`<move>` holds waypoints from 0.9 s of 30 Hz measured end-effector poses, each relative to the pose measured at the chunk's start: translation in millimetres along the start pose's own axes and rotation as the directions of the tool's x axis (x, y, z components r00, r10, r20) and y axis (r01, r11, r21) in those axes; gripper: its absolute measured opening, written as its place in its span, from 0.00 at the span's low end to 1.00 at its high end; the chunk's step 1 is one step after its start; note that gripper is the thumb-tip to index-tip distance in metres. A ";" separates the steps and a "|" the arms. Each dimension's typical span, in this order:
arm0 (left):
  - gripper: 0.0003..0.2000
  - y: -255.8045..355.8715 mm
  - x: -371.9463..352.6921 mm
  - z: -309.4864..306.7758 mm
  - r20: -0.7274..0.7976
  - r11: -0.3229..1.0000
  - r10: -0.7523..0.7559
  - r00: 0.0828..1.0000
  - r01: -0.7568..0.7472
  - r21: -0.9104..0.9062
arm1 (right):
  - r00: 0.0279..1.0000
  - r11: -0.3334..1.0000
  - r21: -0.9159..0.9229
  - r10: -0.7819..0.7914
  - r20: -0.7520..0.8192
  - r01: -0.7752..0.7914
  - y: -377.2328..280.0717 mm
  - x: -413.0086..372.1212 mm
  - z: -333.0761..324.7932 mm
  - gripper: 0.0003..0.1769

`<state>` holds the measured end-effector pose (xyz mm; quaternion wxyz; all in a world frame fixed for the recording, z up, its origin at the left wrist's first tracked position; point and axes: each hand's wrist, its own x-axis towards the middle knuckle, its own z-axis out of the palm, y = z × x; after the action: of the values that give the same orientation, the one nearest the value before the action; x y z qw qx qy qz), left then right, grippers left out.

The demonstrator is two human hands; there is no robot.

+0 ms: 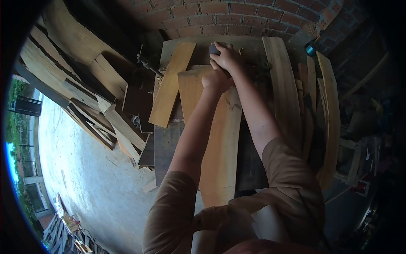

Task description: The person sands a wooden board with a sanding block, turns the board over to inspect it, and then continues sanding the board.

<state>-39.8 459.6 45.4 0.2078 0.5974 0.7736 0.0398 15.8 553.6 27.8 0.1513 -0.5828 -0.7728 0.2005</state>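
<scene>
A long plank lies lengthwise on the bench before me, its near end close to my body. At its far end, both arms are stretched out over a dark tool that looks like a hand plane, mostly covered by my fingers. My right hand is closed around its far part. Just nearer to me, my left hand is closed on the rear part, low over the wood. A thin curled shaving rests on the plank behind the hands.
Another board lies left of the plank, and a long board to the right. Several offcuts are piled at the left beside a metal clamp. More boards stand right. A brick wall closes off the far side.
</scene>
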 end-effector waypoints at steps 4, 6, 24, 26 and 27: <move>0.56 -5.8 -32.6 10.3 -0.015 0.999 0.005 1.000 -0.004 0.044 | 0.998 0.999 0.008 0.044 -0.051 -0.044 1.6 -35.3 12.7 0.36; 0.57 -12.0 -87.6 21.7 0.009 1.000 -0.008 1.000 0.008 0.027 | 0.997 1.000 -0.020 -0.003 -0.078 0.002 -4.6 -87.9 21.7 0.37; 0.61 -75.4 -418.1 145.7 0.148 0.999 0.039 0.988 -0.041 0.009 | 0.992 0.993 0.038 -0.106 -0.063 0.109 -28.4 -455.2 52.3 0.39; 0.63 -73.6 -378.6 130.4 0.028 0.997 0.068 0.997 -0.068 0.022 | 0.997 0.995 0.069 -0.062 -0.051 0.066 -29.6 -409.2 51.9 0.38; 0.63 -74.1 -352.0 123.5 -0.045 0.994 0.103 0.994 -0.101 0.051 | 0.998 0.992 0.123 -0.036 -0.052 0.042 -33.0 -381.4 46.9 0.36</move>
<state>8.9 84.5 6.4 0.1726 0.6398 0.7475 0.0459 70.9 172.7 2.8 0.2103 -0.5619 -0.7661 0.2305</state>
